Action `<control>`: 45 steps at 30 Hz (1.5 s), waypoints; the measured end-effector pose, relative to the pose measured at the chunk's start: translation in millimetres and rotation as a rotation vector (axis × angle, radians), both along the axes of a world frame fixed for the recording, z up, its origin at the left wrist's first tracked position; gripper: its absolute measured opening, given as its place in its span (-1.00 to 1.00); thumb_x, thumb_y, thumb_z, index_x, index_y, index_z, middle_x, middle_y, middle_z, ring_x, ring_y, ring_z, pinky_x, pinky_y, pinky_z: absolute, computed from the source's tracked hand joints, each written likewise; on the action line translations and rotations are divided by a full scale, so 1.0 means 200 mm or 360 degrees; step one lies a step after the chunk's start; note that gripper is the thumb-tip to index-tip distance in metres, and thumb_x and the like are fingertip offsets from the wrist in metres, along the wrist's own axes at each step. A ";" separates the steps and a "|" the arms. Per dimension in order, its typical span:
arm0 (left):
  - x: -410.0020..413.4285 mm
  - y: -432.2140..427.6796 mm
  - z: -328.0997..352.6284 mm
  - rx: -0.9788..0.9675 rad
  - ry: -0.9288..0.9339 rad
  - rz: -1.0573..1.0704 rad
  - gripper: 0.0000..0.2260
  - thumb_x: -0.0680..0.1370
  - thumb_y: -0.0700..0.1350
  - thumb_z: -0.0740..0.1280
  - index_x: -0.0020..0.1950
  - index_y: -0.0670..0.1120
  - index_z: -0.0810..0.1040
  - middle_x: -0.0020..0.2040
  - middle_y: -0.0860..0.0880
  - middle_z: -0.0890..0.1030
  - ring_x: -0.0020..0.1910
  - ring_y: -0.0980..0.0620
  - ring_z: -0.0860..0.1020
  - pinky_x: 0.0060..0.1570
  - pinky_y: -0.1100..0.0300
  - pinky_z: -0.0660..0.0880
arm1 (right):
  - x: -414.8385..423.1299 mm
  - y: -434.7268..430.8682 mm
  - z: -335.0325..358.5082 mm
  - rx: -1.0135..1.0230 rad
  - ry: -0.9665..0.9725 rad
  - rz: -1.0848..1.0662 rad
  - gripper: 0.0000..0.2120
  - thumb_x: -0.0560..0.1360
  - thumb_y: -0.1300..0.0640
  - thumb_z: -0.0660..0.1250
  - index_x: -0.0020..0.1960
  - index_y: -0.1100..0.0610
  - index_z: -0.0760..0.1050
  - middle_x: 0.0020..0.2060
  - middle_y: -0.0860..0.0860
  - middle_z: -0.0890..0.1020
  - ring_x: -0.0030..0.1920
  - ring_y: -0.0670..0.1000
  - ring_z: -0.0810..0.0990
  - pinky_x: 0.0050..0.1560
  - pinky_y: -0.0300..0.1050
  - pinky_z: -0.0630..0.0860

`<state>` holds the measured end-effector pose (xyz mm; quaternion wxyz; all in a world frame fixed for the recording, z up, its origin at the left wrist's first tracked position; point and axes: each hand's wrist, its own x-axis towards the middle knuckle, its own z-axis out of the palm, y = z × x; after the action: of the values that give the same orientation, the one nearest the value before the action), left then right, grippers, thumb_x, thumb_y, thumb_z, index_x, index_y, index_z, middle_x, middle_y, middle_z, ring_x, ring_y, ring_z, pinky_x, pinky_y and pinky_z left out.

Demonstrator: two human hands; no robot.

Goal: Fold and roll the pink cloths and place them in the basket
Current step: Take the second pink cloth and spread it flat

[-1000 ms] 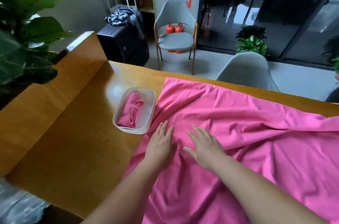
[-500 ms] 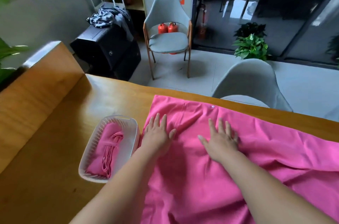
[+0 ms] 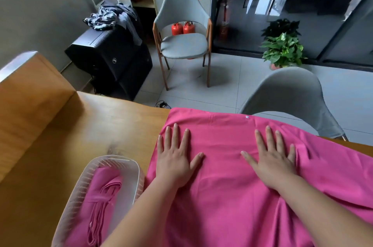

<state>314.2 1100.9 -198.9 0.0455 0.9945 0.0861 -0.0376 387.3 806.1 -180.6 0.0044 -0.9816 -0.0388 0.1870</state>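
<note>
Pink cloth (image 3: 232,196) lies spread over the wooden table (image 3: 80,135), filling the centre and right of the frame and creased toward the right.

Left hand (image 3: 174,163): flat on the cloth near its left edge, palm down, fingers straight and spread, gripping nothing.

Right hand (image 3: 272,166): the same flat, spread posture on the cloth, apart from the left hand, gripping nothing.

White slotted basket (image 3: 134,182): lower left, just beside the cloth's left edge. It contains one folded pink bundle (image 3: 96,196) lying lengthwise.

A grey chair (image 3: 288,93) stands at the table's far edge. A second chair (image 3: 183,30) stands at upper centre, with two red extinguishers (image 3: 182,28) behind it.
</note>
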 end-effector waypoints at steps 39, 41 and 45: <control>-2.24 -0.04 0.04 -0.0065 0.0263 0.0322 -0.22 0.58 0.50 -0.27 0.71 0.12 -0.25 0.68 -0.04 -0.38 0.64 -0.11 -0.41 0.61 -0.27 -0.26 | -2.49 -0.34 0.00 0.0174 -0.0303 0.0648 -0.13 0.52 -0.42 0.14 0.70 -0.01 0.11 0.70 0.07 0.03 0.67 0.14 0.08 0.52 0.42 0.21; -2.25 -0.14 0.09 -0.0066 0.0244 0.0240 -0.23 0.60 0.45 -0.26 0.72 0.08 -0.23 0.68 -0.04 -0.39 0.63 -0.10 -0.43 0.62 -0.24 -0.28 | -2.52 -0.37 0.02 0.0214 -0.0333 0.0617 -0.16 0.55 -0.40 0.14 0.70 -0.02 0.11 0.70 0.05 0.02 0.67 0.14 0.09 0.53 0.37 0.20; -2.29 -0.45 0.14 -0.0100 0.0146 -0.0024 -0.25 0.65 0.40 -0.14 0.74 0.00 -0.07 0.72 -0.07 -0.24 0.68 -0.12 -0.31 0.64 -0.21 -0.17 | -2.61 -0.54 0.07 0.0216 -0.0403 0.0476 -0.21 0.57 -0.39 0.08 0.69 -0.03 0.14 0.70 0.07 0.03 0.67 0.16 0.11 0.55 0.32 0.16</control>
<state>-144.7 1009.9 -170.5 0.0725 0.9905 0.0793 -0.0861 -135.5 698.1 -167.2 0.0377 -0.9780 -0.1968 0.0576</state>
